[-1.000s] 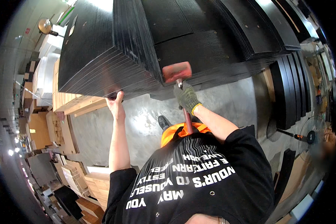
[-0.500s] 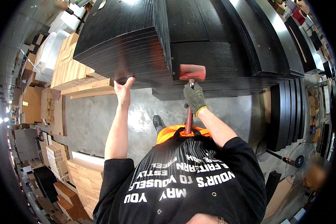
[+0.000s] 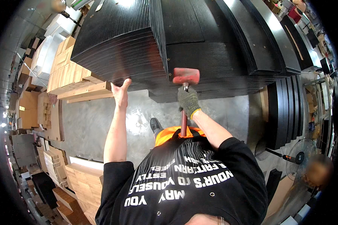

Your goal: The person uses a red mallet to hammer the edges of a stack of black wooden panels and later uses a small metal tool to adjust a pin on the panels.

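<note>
My right hand (image 3: 188, 100), in a grey-green knit glove with a yellow cuff, is closed round the handle of a mallet (image 3: 186, 76). The mallet's worn red head is up by the black boards, to the right of the tall stack's near corner. My bare left hand (image 3: 121, 92) is at the near lower edge of that tall stack of black boards (image 3: 118, 56). Its thumb points up, spread from the palm, and the fingertips are partly hidden against the boards. Lower piles of black boards (image 3: 202, 56) adjoin the stack on the right.
Light wooden pieces (image 3: 69, 73) are stacked left of the boards. Several black panels (image 3: 285, 112) stand at the right, with a fan (image 3: 299, 157) nearer me. More light wood (image 3: 84, 176) lies at the lower left. Grey floor (image 3: 90, 120) shows between me and the stacks.
The mallet and my right hand have shifted slightly left and down in the picture. The stacks have shifted left a little as well, while my left hand stays at the tall stack's edge.
</note>
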`<state>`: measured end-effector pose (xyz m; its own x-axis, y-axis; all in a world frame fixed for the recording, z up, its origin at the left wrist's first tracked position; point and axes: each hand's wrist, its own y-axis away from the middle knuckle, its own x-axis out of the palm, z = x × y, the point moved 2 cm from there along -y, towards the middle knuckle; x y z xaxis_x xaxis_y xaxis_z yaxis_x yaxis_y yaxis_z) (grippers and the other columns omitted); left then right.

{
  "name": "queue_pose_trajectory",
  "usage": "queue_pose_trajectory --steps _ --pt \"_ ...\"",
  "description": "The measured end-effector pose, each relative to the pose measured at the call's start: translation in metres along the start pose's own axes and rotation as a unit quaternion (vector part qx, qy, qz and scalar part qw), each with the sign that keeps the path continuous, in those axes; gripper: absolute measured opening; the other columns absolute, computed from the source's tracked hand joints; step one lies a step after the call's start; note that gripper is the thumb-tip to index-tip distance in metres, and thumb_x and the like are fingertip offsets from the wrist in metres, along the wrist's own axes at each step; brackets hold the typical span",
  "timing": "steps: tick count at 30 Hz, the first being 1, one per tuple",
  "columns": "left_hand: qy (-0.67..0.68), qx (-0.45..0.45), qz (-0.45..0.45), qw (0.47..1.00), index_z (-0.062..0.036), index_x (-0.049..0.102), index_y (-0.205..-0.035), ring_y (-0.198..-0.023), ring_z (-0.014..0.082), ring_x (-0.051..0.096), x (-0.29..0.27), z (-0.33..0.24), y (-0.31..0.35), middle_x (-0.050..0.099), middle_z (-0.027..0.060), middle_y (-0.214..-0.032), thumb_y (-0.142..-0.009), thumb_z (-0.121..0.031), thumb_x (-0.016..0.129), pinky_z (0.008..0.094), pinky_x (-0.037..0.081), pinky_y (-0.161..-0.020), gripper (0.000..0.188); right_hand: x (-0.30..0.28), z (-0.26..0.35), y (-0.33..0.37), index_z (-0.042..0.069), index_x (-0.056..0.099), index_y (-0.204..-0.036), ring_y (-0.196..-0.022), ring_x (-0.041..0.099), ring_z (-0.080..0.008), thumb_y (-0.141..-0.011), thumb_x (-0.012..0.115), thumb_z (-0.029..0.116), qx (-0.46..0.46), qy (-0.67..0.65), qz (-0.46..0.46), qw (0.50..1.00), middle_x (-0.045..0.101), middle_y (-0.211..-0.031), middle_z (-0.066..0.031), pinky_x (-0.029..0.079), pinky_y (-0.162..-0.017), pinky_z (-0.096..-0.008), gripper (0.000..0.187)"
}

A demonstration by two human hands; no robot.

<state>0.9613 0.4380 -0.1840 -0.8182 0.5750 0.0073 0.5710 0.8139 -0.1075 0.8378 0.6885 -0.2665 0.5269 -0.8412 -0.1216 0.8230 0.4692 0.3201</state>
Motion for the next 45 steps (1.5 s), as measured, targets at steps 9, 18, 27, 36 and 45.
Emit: queue_pose_trajectory --steps 9,18,27,36,45 --pt "0.015 0.031 0.003 0.999 -0.0056 0.043 -0.125 -0.11 0.0189 0.046 -0.001 0.004 -0.005 0.05 0.0053 -0.119 -0.072 -0.021 0.08 0.033 0.035 -0.096 0.067 -0.013 0.062 0.019 0.005 0.048 -0.089 -0.046 0.048 -0.0145 -0.086 0.057 0.021 0.054 -0.12 -0.021 0.991 0.049 -0.062 -0.0039 0.041 -0.033 -0.0318 0.018" --pt "-0.001 0.024 -0.012 1.0 -0.0066 0.044 -0.124 -0.108 0.0184 0.047 -0.001 0.001 -0.002 0.051 0.0047 -0.117 -0.072 -0.018 0.08 0.0323 0.035 -0.096 0.064 -0.016 0.084 0.034 0.005 0.048 -0.095 -0.051 0.053 -0.0139 -0.084 0.058 0.017 -0.017 -0.045 0.022 0.999 0.051 -0.066 -0.006 0.045 -0.035 -0.0319 0.019" --pt "0.022 0.013 -0.006 1.0 -0.006 0.043 -0.126 -0.109 0.018 0.047 -0.003 0.007 -0.001 0.051 0.0044 -0.118 -0.072 -0.019 0.08 0.0321 0.036 -0.096 0.067 -0.022 0.087 0.036 0.003 0.047 -0.097 -0.06 0.059 -0.0276 -0.081 0.059 0.019 -0.049 -0.001 0.024 0.999 0.057 -0.074 -0.0146 0.048 -0.051 -0.0383 0.025" --pt "0.009 0.033 -0.016 0.999 -0.0062 0.045 -0.126 -0.108 0.0171 0.047 -0.004 0.008 -0.003 0.051 0.0037 -0.117 -0.072 -0.023 0.08 0.0317 0.036 -0.095 0.066 -0.018 0.08 0.031 0.002 0.049 -0.101 -0.079 0.059 -0.0357 -0.079 0.059 0.017 -0.199 0.104 -0.049 0.973 0.061 -0.088 -0.0199 0.046 -0.067 -0.0439 0.028" --pt "-0.007 0.032 -0.011 0.999 -0.0069 0.047 -0.125 -0.108 0.017 0.047 -0.002 0.004 -0.001 0.051 0.0031 -0.118 -0.075 -0.023 0.078 0.0309 0.035 -0.096 0.061 -0.016 0.038 -0.013 0.002 0.049 -0.095 -0.071 0.058 -0.0326 -0.081 0.057 0.02 -0.109 0.096 -0.105 0.984 0.058 -0.08 -0.0174 0.046 -0.058 -0.0412 0.024"
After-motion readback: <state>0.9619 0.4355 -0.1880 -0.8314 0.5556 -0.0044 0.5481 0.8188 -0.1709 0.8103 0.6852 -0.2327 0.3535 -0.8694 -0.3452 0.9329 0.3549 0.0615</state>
